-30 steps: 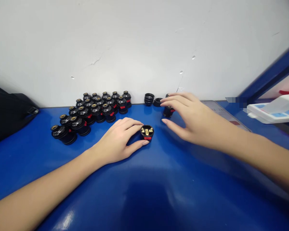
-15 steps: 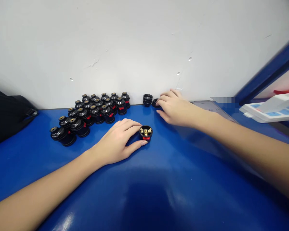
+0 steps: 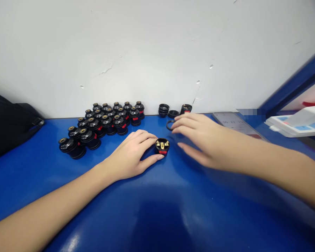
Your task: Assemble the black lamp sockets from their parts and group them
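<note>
Nearest, blue counter (image 3: 157,217); left hand (image 3: 130,157) resting on it, thumb and forefinger closed on a black socket insert (image 3: 162,145) showing brass contacts and a red tab; right hand (image 3: 207,140) just beyond, fingers spread loose, tips touching a thin black ring (image 3: 169,125), whether pinched cannot be told; farther left, cluster of black lamp holders (image 3: 102,124); by the white wall (image 3: 147,52), stacked black collars (image 3: 163,109); phone (image 3: 235,123) to the right.

Left hand (image 3: 132,154) rests low, palm down, fingers (image 3: 147,138) curled, thumb and forefinger apart. Right hand (image 3: 199,138) reaches from right, palm down, fingers (image 3: 182,122) stretched together, thumb below. Both forearms bare, extended forward.
</note>
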`<act>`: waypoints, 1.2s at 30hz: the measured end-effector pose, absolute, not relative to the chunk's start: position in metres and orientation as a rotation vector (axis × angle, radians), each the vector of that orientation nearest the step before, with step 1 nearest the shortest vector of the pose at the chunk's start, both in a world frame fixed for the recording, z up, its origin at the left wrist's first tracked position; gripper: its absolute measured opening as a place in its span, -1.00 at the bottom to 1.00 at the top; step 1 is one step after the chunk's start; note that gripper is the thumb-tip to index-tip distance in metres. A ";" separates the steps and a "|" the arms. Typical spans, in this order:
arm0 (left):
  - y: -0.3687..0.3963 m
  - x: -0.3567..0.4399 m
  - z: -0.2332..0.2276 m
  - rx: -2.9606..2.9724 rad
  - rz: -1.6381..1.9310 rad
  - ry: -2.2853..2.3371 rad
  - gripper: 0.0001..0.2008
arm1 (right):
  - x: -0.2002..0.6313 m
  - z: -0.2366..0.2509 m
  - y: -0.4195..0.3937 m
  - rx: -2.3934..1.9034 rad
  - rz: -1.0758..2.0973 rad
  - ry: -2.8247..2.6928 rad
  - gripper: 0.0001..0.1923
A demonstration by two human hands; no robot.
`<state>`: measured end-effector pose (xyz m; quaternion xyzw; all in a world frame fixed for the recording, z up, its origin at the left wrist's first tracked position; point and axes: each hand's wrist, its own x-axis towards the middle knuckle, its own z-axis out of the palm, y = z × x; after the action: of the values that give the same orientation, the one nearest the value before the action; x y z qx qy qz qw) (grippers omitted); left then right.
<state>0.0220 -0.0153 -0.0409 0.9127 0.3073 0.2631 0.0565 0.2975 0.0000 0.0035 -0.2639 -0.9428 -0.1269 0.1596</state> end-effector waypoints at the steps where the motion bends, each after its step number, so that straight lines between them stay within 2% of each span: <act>1: -0.015 0.022 -0.041 2.765 0.794 0.936 -0.67 | 0.297 0.003 -0.010 -0.745 -0.315 -2.699 -0.70; 5: -0.015 0.022 -0.041 2.746 0.798 0.945 -0.65 | 0.297 -0.003 -0.040 -0.807 -0.192 -2.763 -0.71; 12: -0.015 0.023 -0.040 2.709 0.806 0.936 -0.67 | 0.294 -0.009 -0.053 -0.894 -0.157 -2.705 -0.83; 15: -0.016 0.022 -0.040 2.699 0.835 0.930 -0.60 | 0.293 -0.014 -0.047 -0.902 -0.211 -2.632 -0.86; 20: -0.017 0.020 -0.042 2.631 0.914 0.890 -0.38 | 0.297 -0.031 -0.034 -0.934 -0.118 -2.504 -0.64; 25: -0.015 0.020 -0.040 2.639 0.914 0.735 -0.44 | 0.295 -0.043 -0.030 -0.948 0.092 -2.429 -0.74; 36: -0.014 0.022 -0.042 2.602 1.016 0.690 -0.51 | 0.286 -0.043 -0.036 -0.903 0.378 -2.243 -0.71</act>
<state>0.0221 -0.0142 -0.0419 0.8964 0.2377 0.3500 0.1319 0.2864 -0.0359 -0.0429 -0.3470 -0.8619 0.1452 0.3401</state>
